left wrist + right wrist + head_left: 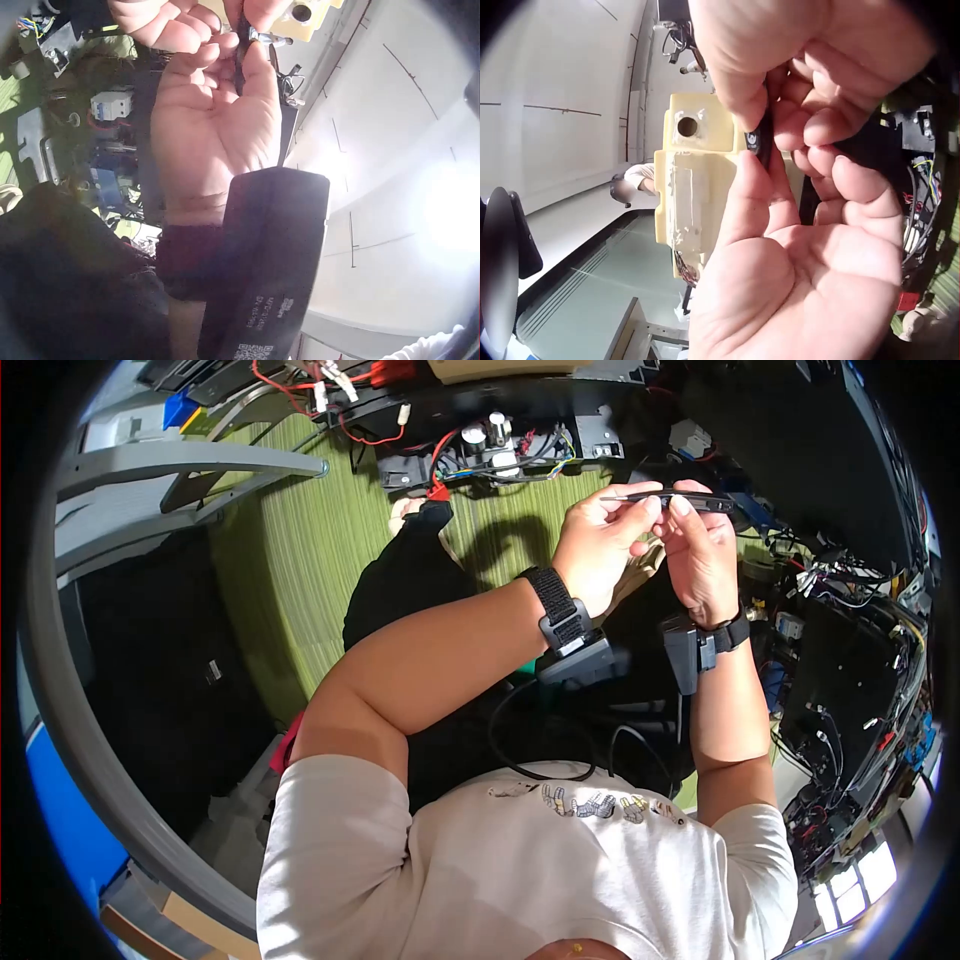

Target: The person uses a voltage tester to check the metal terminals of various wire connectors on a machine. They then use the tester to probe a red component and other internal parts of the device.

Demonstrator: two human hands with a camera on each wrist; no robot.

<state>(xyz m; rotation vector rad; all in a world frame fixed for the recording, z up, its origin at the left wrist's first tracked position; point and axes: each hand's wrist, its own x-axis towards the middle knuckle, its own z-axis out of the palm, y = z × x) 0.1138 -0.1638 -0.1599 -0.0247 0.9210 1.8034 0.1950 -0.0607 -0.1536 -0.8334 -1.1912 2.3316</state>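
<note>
In the head view, my left hand (pixel 592 550) and right hand (pixel 703 570) meet in front of me at the upper right. Between thumbs and fingertips they hold one slim black object (pixel 712 503), level in that view, with a narrow slot near its right end and a thin pale tip at its left. I cannot tell what kind of thing it is. The right wrist view shows a short piece of the black object (pixel 758 141) with a small silvery detail. Fingers hide its middle. Both thumbs press it from above, close together. Each wrist wears a black strap with a grey box.
Beyond my hands sits a black open housing (pixel 600 435) with capacitors and coloured wires. A white breaker (pixel 690 438) lies right of it. Tangled cables (pixel 850 595) run along the right side. A grey metal frame (pixel 190 455) stands left. Another person (pixel 634 184) shows far behind a yellow block (pixel 727 116).
</note>
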